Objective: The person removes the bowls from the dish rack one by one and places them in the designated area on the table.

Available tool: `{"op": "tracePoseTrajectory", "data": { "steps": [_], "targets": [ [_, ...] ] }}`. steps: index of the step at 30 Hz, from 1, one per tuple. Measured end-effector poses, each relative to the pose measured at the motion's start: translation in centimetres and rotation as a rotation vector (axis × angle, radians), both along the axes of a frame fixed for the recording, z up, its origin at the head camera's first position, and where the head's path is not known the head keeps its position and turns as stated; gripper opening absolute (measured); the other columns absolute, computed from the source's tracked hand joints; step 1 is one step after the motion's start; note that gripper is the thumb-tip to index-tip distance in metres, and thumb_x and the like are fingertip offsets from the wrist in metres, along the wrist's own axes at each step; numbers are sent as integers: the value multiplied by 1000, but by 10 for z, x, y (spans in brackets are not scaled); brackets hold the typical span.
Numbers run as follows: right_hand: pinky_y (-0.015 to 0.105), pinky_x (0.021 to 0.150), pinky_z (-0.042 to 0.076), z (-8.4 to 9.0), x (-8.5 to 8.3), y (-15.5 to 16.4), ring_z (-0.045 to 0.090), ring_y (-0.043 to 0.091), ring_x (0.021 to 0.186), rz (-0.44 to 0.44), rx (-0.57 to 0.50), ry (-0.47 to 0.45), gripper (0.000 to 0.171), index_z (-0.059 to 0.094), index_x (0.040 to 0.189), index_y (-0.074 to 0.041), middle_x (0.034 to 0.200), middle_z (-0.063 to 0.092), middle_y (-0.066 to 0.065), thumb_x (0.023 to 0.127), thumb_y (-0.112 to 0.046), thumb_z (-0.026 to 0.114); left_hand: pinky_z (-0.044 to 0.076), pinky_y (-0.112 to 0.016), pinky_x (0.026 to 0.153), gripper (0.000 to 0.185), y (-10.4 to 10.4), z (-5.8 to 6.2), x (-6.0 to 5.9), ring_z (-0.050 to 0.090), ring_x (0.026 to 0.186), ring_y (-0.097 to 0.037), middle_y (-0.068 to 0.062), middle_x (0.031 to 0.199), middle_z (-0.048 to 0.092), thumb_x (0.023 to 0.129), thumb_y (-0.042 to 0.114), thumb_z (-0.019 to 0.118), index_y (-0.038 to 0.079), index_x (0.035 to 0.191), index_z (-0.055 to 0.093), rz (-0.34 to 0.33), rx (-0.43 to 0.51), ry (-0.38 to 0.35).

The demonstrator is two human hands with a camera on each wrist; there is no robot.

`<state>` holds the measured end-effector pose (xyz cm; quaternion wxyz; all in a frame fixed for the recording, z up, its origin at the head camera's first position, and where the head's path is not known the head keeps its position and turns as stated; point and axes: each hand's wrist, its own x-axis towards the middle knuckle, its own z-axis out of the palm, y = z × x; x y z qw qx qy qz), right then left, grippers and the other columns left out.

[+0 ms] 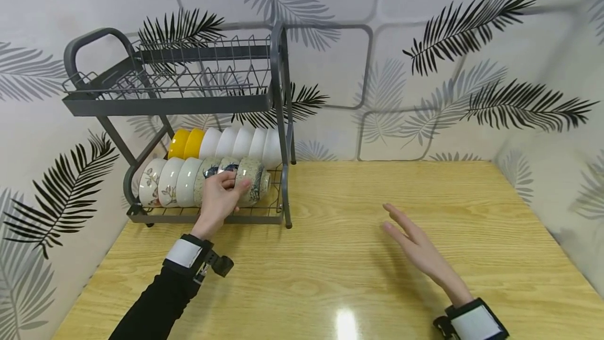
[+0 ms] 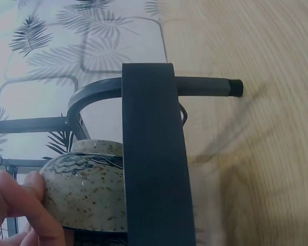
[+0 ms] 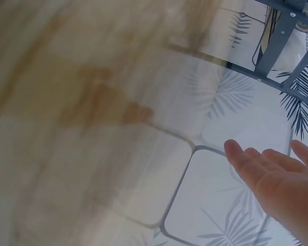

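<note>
My left hand [image 1: 218, 198] reaches into the front row on the lower rack tier. Its thumb and fingers pinch a speckled bowl with a dark blue pattern [image 1: 250, 174] at the right end of that row. In the left wrist view this speckled bowl [image 2: 87, 189] is partly hidden behind the rack's dark bar, with my fingertips at its left side. More bowls stand on edge to its left, among them a white bowl with a flower print [image 1: 150, 182]. My right hand [image 1: 420, 248] hovers over the table at the right, fingers extended and holding nothing.
A dark grey two-tier dish rack [image 1: 170, 105] stands at the table's back left against a leaf-patterned wall. Behind the front row stand yellow bowls [image 1: 193, 143] and several white bowls [image 1: 243, 140]. The wooden table [image 1: 330, 245] extends to the right of the rack.
</note>
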<state>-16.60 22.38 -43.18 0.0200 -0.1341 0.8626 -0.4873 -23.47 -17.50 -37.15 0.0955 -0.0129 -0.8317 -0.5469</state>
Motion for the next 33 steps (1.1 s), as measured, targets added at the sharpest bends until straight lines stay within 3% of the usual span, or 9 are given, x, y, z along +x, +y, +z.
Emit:
{"op": "tracePoseTrajectory", "data": {
  "steps": [4,7,10,12,16,20,23,28,33],
  "targets": [
    [72,113,31,0,-1,0,29,51,148,9,-42,-41,58,25,159,-6,162,27,30,111,-34,36,53,-22,49,29,-2,-1,3,56,55,-5,0,81,70,98,17,67,-7,112,61,-14,101,-10],
    [66,114,34,2,-1,-1,30,49,148,37,-105,-70,58,23,159,-4,163,25,28,111,-34,35,52,-20,50,27,-2,0,7,62,63,-4,-6,93,76,98,15,66,-6,114,61,-11,140,-3],
    [54,116,39,3,-2,-1,27,47,149,75,-181,-86,58,22,159,-2,165,21,26,112,-33,33,52,-20,50,25,-1,2,11,65,69,-2,-9,98,77,98,15,65,-5,113,60,-17,148,8],
    [45,115,43,4,-3,-1,25,45,150,101,-232,-95,58,21,159,-1,165,20,25,112,-34,32,53,-22,50,25,0,4,15,63,63,-3,-10,100,77,98,13,65,-5,114,59,-32,153,20],
    [22,108,48,5,-5,-3,38,15,148,135,-314,-106,59,21,159,-2,166,19,23,112,-35,32,54,-24,49,21,5,7,26,57,50,-6,-17,102,76,97,7,66,-6,112,59,-77,146,71],
    [16,105,47,12,-5,-9,43,-10,135,162,-363,-77,55,25,159,-5,165,23,21,112,-32,33,53,-27,46,17,11,7,39,54,46,-6,-27,98,72,94,1,67,-7,108,61,-129,94,174],
    [17,104,49,18,-3,-15,46,-6,136,179,-379,-21,50,30,157,-6,163,32,15,112,-26,35,52,-27,44,14,18,6,48,55,51,-4,-25,89,69,92,0,70,-6,103,63,-169,23,278],
    [17,103,50,28,1,-29,48,0,137,218,-394,117,47,34,155,-2,153,46,-12,109,-11,40,49,-19,46,13,28,1,58,60,70,1,-13,86,72,88,0,73,1,100,66,-259,-118,454],
    [17,104,49,34,6,-43,45,1,140,234,-324,272,54,36,154,-2,153,45,-19,102,2,51,45,-15,48,18,38,-6,64,52,65,-2,-6,84,70,86,-1,74,5,100,65,-383,-263,621]
  ]
}}
